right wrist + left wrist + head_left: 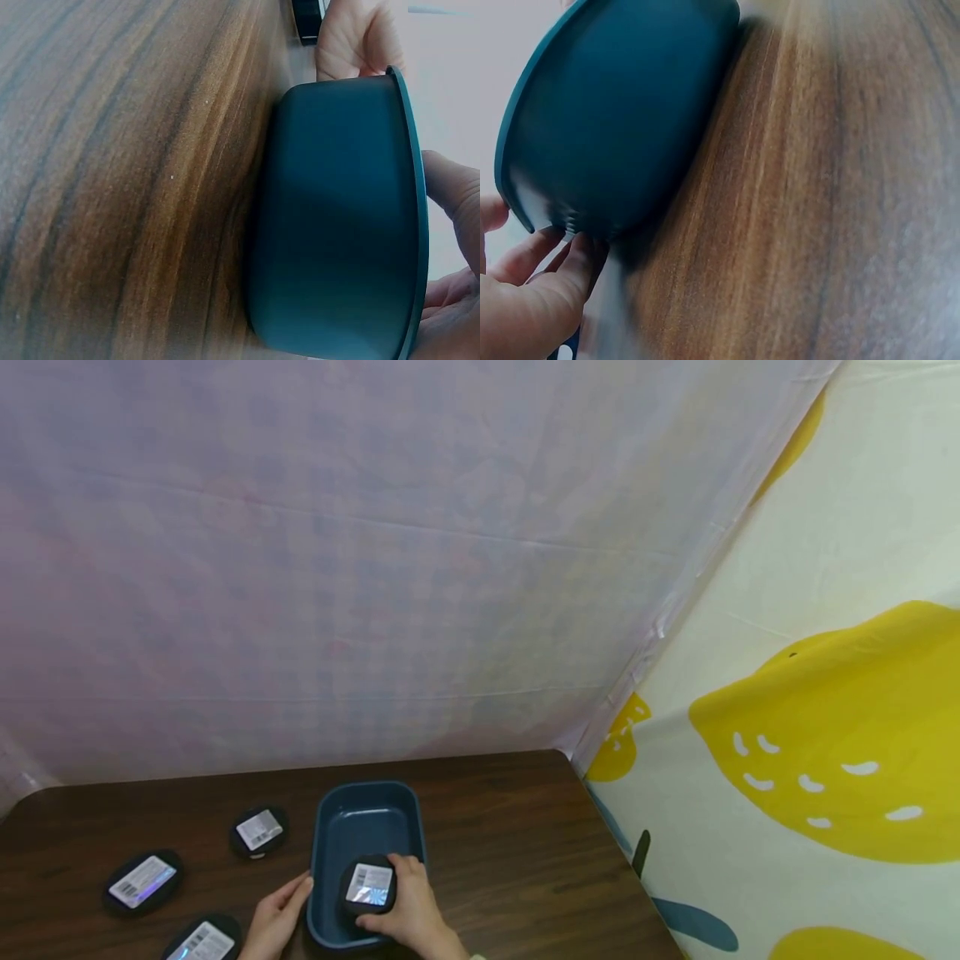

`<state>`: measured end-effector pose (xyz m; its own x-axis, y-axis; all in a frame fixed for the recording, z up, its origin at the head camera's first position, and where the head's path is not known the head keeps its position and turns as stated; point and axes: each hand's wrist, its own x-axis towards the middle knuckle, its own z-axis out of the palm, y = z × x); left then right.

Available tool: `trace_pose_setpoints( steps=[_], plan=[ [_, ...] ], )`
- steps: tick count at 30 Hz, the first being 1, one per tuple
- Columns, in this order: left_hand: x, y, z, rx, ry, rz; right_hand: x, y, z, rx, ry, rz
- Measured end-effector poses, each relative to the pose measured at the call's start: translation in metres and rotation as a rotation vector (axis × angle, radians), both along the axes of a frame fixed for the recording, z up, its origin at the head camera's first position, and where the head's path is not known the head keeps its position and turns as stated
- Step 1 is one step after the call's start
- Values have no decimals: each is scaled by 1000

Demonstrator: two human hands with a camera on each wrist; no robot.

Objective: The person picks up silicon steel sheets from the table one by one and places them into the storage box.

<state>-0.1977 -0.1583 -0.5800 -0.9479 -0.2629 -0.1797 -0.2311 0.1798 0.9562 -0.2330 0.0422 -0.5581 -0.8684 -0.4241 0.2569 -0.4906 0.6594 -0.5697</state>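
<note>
In the head view, my right hand [411, 903] grips a black rounded object [369, 885] with a white barcode label facing up. Its thumb is at the near edge and its fingers at the far right edge. The object is over the near half of a deep blue-green rectangular tub [367, 835]. My left hand [274, 917] touches the tub's left side near the rim, fingertips against the outer wall. In the left wrist view, fingers [576, 259] meet that wall [622, 112] below the rim. The right wrist view shows the tub's opposite wall [337, 217], hiding the gripped object.
Three similar labelled black oval objects lie left of the tub: one farther back [258, 832], one at far left [142, 882], one near the front [202, 941]. The dark wooden table [517, 852] meets a pale curtain [337, 568] behind and a lemon-print cloth [750, 568] on the right.
</note>
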Motion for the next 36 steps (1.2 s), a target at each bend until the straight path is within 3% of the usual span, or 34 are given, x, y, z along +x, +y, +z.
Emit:
trace_pose_setpoints(
  steps=[5, 10, 14, 17, 21, 24, 27, 33, 36],
  plan=[
    [2, -1, -1, 13, 1, 15, -1, -1, -4, -31, 86, 13],
    [3, -2, -3, 23, -36, 56, -4, -1, -10, -141, 239, 28],
    [4, -4, -2, 196, -57, 87, -9, 0, -9, -232, 332, 24],
    [7, -10, 1, 326, -40, 106, -13, 1, -7, -283, 353, -1],
    [15, -22, 8, 311, -28, 107, -20, 2, -5, -360, 349, -64],
    [20, -33, 15, 139, -57, 117, -26, 4, -4, -449, 325, -131],
    [26, -44, 19, 7, -85, 177, -30, 6, -5, -552, 266, -220],
    [39, -65, 18, 30, -55, 398, -34, 6, -12, -756, -29, -388],
    [46, -75, 15, -57, -50, 436, -37, 5, -17, -801, -165, -453]
  ],
)
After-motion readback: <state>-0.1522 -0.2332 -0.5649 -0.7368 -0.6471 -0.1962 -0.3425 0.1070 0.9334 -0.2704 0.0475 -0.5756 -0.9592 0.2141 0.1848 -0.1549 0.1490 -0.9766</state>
